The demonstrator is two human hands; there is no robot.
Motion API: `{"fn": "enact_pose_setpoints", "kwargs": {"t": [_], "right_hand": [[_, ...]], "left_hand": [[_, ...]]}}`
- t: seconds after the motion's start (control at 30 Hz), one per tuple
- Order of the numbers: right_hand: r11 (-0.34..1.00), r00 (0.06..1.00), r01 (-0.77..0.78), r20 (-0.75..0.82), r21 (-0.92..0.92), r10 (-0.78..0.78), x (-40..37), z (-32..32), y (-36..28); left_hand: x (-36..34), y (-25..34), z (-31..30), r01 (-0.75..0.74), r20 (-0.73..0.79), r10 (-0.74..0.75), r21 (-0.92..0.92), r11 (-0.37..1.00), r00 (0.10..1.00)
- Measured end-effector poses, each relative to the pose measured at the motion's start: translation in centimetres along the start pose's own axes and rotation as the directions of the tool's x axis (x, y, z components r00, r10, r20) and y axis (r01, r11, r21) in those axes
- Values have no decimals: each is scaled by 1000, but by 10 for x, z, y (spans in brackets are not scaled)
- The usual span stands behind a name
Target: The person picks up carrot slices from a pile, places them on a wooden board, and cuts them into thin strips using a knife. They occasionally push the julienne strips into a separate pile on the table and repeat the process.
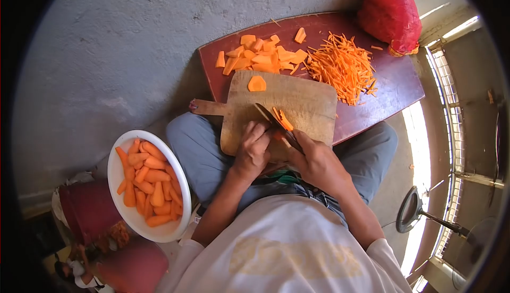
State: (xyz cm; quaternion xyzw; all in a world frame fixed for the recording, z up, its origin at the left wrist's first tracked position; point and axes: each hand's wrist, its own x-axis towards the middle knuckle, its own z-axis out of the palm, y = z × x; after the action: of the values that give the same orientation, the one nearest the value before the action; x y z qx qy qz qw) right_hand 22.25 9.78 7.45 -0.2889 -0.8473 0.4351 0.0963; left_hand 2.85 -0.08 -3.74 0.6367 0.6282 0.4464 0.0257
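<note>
**Slicing carrot on a lap-level board**

The right hand (319, 162) is closed around the handle of a knife (268, 116). Its dark blade runs up and to the left across the cutting board (297, 101), probably so the edge meets the carrot square on. Leaning against the far side of the blade is a small stack of carrot slices (282, 118), tilted on edge.

The left hand (252, 152) is half curled, with its fingertips down on the board just beside the blade, as if steadying the work. I cannot tell whether it pins a piece, because the fingers hide that spot.

A single slice (256, 83) lies alone further up the board. The board bridges the person's knees and the near edge of a dark red worktop (396, 83), which brings the cutting close to the body. Cut pieces sit on the worktop beyond the board: a heap of flat slices (263, 56) to the left and a spread of fine strips (342, 67) to the right.

A red mesh bag (390, 11) rests at the worktop's far right corner. A white bowl (114, 172) of peeled carrots (151, 186) stands well to the person's left.
</note>
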Motion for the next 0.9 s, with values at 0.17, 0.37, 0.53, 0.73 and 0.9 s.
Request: {"fn": "enact_pose_setpoints", "kwargs": {"t": [0.17,0.37,0.53,0.73,0.9], "right_hand": [[1000,999,-28,17,-4,28,-8,8,5],[1000,1000,9,7,11,-9,-2,1,-5],[1000,1000,-22,16,-17,22,5,11,7],[1000,1000,-28,-4,-11,28,-8,7,-1],[999,1000,18,6,-50,-17,5,16,10]], "left_hand": [[-6,-1,2,21,6,-21,-21,1000,1000],[-2,-1,0,-10,-6,10,-23,1000,1000],[-6,3,0,32,22,-31,-19,999,999],[-3,3,-2,-6,-35,5,-23,1000,999],[-3,3,-4,7,7,-7,-21,1000,1000]]}}
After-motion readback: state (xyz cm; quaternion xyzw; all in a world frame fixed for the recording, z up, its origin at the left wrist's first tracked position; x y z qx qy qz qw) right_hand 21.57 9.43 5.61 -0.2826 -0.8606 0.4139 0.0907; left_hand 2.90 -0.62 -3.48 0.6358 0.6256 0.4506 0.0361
